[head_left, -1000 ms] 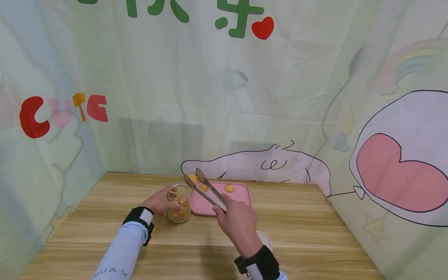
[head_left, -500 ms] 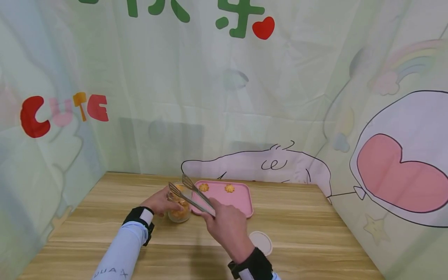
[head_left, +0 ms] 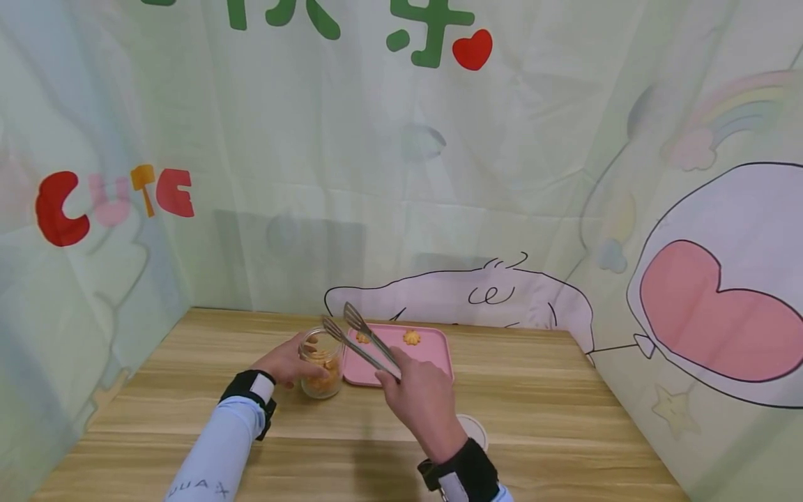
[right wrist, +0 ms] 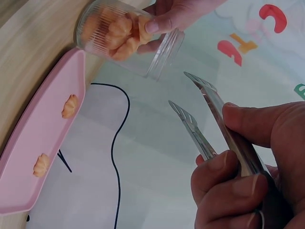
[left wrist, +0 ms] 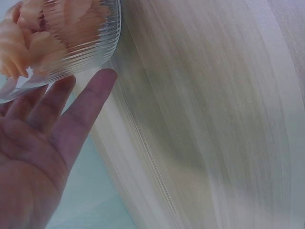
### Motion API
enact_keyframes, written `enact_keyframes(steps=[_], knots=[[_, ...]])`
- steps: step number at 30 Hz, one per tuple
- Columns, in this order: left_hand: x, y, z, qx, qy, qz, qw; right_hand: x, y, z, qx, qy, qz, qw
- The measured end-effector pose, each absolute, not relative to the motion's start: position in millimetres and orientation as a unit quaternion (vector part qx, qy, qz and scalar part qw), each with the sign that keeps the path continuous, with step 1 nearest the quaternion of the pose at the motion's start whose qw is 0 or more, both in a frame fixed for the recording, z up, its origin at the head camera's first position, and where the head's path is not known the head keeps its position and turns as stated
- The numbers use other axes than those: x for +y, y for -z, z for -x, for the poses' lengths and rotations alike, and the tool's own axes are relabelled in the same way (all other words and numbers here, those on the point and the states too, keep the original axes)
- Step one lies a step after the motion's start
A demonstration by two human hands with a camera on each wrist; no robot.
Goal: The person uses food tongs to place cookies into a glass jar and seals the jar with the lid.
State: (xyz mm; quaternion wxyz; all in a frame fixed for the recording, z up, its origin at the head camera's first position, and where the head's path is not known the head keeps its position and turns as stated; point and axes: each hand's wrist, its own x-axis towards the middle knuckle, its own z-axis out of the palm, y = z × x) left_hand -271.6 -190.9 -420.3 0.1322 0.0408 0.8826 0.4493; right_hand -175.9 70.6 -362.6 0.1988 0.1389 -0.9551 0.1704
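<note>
My left hand grips an upright glass jar, with the thumb across its near side. Several golden fluted cookies lie in the jar's lower part, and its mouth is uncovered. In the left wrist view, the fingers lie along the ribbed glass. My right hand holds metal tongs over the left part of a pink tray. Their tips stand apart with nothing between them, as the right wrist view shows. On the tray are two cookies, one at the back and another partly behind the tongs.
A round white lid lies on the wooden table, partly hidden by my right wrist. Behind the table hangs a printed cloth backdrop, and more cloth runs along both sides.
The tongs carried a cookie leftward from above the tray to the jar's mouth. They are now back to the right, with no cookie in them. The left hand and jar stayed put.
</note>
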Motion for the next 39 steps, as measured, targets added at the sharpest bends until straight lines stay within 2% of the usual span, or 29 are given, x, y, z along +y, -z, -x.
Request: enact_keyframes(steps=[13, 39], knots=[[-192, 419, 271, 0.885, -0.445, -0.034, 0.13, 85, 363, 187, -0.963, -0.182, -0.09, 0.175], [-192, 422, 274, 0.882, -0.451, -0.033, 0.135, 134, 384, 236, -0.99, -0.126, 0.026, 0.061]])
